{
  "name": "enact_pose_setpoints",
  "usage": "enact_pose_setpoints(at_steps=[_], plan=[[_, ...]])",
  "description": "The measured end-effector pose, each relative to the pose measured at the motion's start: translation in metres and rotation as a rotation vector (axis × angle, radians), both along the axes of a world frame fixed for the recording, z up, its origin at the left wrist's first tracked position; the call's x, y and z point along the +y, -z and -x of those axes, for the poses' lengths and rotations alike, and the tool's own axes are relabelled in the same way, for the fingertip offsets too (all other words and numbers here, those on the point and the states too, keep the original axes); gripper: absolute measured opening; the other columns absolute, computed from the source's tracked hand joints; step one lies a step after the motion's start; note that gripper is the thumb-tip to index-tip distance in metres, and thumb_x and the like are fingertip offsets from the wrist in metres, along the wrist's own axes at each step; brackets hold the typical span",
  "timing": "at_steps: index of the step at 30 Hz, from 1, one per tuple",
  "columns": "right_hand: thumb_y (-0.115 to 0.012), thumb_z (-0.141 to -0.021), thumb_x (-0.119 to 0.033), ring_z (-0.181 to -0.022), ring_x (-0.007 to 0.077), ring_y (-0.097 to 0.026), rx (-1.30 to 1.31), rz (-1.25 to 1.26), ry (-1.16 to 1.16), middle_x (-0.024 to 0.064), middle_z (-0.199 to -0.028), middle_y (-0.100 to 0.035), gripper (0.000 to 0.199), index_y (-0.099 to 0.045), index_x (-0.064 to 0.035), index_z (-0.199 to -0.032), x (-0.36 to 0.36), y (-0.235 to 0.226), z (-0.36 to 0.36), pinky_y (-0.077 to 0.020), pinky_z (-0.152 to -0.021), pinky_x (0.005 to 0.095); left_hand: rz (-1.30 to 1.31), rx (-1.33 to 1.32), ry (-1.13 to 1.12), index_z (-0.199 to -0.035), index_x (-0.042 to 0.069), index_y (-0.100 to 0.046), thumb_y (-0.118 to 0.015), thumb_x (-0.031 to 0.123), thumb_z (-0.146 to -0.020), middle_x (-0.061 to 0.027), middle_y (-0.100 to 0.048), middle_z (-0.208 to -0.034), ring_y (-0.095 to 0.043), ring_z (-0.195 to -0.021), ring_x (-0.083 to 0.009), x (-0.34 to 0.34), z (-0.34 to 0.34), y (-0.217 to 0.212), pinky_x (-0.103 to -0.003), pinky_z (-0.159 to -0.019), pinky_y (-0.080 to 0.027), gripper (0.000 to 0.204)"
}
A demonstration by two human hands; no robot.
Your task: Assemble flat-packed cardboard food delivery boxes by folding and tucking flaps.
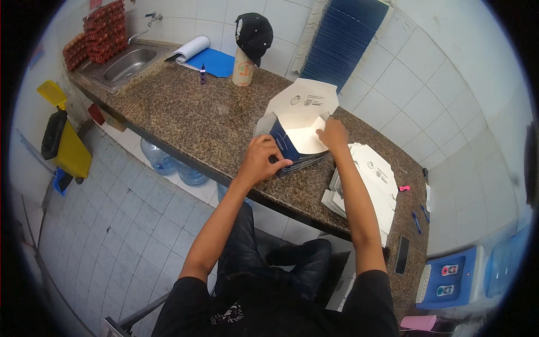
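Observation:
A partly folded cardboard box (305,135), white inside and dark blue outside, stands on the granite counter with its printed lid flap (303,101) raised at the back. My left hand (261,159) grips its left front corner, fingers bent along the side and thumb at the lower front edge. On the opposite side, my right hand (333,136) pinches the right wall, thumb on the inside. Beneath the box lie more flat blue pieces. A stack of flat white cardboard blanks (368,182) lies under and beside my right forearm.
Behind the box leans a tall stack of blue cardboard (345,42). Further left are a black cap (254,36) on a paper roll, a blue folder (210,60) and a sink (132,64). A phone (402,255), pens and a water dispenser (449,279) sit at right.

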State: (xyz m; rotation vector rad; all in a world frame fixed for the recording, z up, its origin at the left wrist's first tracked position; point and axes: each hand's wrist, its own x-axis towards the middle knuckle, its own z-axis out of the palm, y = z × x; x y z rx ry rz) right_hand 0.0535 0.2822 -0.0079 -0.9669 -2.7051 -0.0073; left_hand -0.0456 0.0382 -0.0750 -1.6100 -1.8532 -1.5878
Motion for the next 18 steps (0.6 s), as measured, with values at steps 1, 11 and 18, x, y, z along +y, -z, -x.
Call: enact_pose_setpoints(at_steps=[1, 11, 18], plan=[[-0.073, -0.083, -0.028, -0.098, 0.0373, -0.067, -0.014, -0.091, 0.089, 0.0237, -0.103, -0.069, 0.045, -0.065, 0.0053, -0.112, -0.016, -0.008, -0.001, -0.0536, -0.086, 0.0443, 0.024, 0.006, 0.009, -0.068, 0.009, -0.069, -0.087, 0.031, -0.069, -0.0029, -0.066, -0.077, -0.058, -0.105, -0.0284, -0.001, 0.001, -0.001, -0.044, -0.097, -0.039, 0.029], [-0.056, -0.092, -0.023, -0.091, 0.0408, -0.065, 0.057, 0.28, -0.532, 0.022, -0.092, -0.068, 0.022, -0.063, -0.0023, -0.095, -0.122, -0.011, -0.046, -0.0506, -0.079, 0.0493, 0.043, 0.121, -0.198, -0.076, 0.016, -0.069, -0.084, 0.049, -0.064, -0.0029, -0.047, -0.09, -0.048, -0.099, -0.0262, -0.009, -0.006, -0.008, -0.041, -0.087, -0.033, 0.038], [-0.06, -0.091, -0.026, -0.071, 0.0419, -0.067, 0.039, 0.056, -0.258, 0.021, -0.074, -0.067, 0.024, -0.064, -0.0038, -0.098, -0.133, -0.013, -0.006, -0.0531, -0.065, 0.051, 0.181, 0.12, -0.373, -0.102, 0.019, -0.068, -0.084, 0.056, -0.059, -0.006, -0.049, -0.095, -0.045, -0.1, -0.0277, -0.006, -0.011, 0.002, -0.043, -0.087, -0.03, 0.059]])
